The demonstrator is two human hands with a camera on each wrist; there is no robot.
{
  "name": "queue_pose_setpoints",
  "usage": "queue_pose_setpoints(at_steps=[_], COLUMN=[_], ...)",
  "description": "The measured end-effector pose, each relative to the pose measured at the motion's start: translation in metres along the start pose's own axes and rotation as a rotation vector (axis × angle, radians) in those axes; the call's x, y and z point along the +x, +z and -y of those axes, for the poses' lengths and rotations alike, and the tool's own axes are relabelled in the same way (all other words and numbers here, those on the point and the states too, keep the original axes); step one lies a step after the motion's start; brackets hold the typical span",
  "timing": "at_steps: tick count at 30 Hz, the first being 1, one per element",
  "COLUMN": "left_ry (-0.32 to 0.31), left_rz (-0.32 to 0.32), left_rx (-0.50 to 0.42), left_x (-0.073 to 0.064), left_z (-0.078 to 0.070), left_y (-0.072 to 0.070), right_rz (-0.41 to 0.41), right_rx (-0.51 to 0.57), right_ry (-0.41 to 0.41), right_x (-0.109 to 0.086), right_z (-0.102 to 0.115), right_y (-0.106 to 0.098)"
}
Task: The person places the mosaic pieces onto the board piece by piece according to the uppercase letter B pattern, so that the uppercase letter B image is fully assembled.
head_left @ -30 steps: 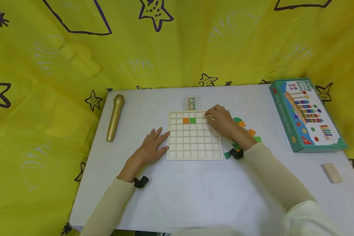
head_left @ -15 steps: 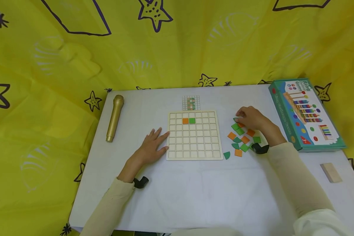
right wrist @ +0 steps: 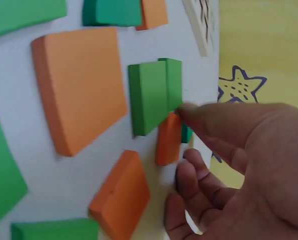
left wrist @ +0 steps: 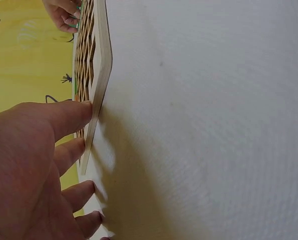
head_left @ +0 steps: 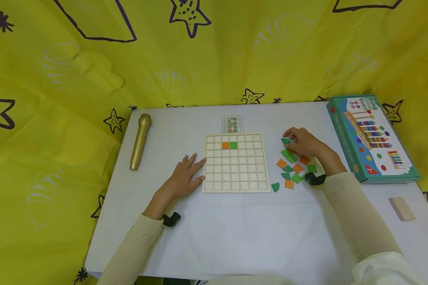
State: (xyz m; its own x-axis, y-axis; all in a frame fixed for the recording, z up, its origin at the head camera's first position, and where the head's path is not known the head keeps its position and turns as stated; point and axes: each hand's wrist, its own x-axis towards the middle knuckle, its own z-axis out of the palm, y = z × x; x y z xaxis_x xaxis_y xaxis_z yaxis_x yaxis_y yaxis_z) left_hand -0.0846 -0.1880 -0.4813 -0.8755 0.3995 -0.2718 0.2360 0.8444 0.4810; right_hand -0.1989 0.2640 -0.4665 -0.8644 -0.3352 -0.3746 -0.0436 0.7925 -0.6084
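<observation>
My left hand [head_left: 180, 176] lies with fingers spread at the left edge of a wooden grid board [head_left: 235, 170]; its thumb and index fingertips meet the rim in the left wrist view. An orange square tile [head_left: 225, 145] and a green square tile [head_left: 233, 145] sit side by side in the board. My right hand [head_left: 303, 141] reaches over loose tiles right of the board. Its thumb and forefinger are parted around a dark green quarter-circle tile [head_left: 285, 141]. In the right wrist view, the thumb tip is beside a green square [right wrist: 175, 85] and an orange tile [right wrist: 169, 140].
Several orange and green tiles [head_left: 289, 184] lie scattered beside the board. A patterned grid card [head_left: 232, 124] is behind it. A gold microphone [head_left: 140, 142] lies at left. A game box [head_left: 374, 138] and a small wooden block [head_left: 402, 209] are at right, with a yellow curtain behind.
My right hand has left the board's upper right and moved right to the loose tiles. Since half a second ago its fingers have parted, showing the quarter-circle. My left hand stays put.
</observation>
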Motion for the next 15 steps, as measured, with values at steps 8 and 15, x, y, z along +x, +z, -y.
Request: queue_pose_setpoints(at_steps=[8, 15], left_ry=[0.01, -0.007], left_rz=[-0.007, 0.0], left_rx=[-0.004, 0.0], left_x=[0.0, 0.002], left_z=[-0.001, -0.001], left_y=[0.0, 0.001], right_rz=[-0.078, -0.091], right_rx=[0.019, 0.037], right_ry=[0.031, 0.049], right_x=[0.006, 0.006], right_z=[-0.003, 0.0], right_y=[0.009, 0.015])
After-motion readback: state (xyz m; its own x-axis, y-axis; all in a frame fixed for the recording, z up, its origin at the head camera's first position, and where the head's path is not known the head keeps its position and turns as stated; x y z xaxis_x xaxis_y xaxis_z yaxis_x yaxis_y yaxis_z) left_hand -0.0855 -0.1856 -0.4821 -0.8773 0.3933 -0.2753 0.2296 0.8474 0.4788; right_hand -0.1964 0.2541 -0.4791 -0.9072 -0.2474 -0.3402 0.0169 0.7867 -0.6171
